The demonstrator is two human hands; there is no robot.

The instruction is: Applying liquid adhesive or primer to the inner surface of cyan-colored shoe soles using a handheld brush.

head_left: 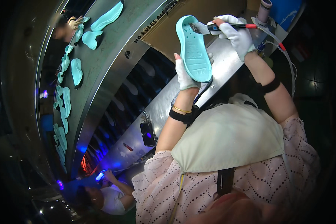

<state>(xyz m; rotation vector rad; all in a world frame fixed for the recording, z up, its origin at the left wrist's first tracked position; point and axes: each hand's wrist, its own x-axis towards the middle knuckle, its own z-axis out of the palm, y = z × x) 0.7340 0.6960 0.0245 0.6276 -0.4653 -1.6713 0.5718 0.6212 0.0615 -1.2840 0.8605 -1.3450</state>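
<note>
My left hand [186, 76], in a white glove with bare fingertips, grips a turquoise shoe sole [198, 56] from below near its rounded close end. The sole is tilted with its inner face up; its rim, several small holes and raised lines show. My right hand [237, 37], also gloved, is closed around a brush [212, 27] with a dark and red handle and a pale hose [278, 39] trailing from it. The dark bristles [194, 28] are over the far end of the sole, by the holes, and seem to touch it.
Left of me runs a green conveyor belt [95, 58] carrying several turquoise shoe parts [76, 72]. Brown cardboard [166, 35] lies beyond the metal ledge [168, 100]. A phone [148, 134] rests on that ledge. One person [114, 196] works at lower left, another's hand [75, 23] across the belt.
</note>
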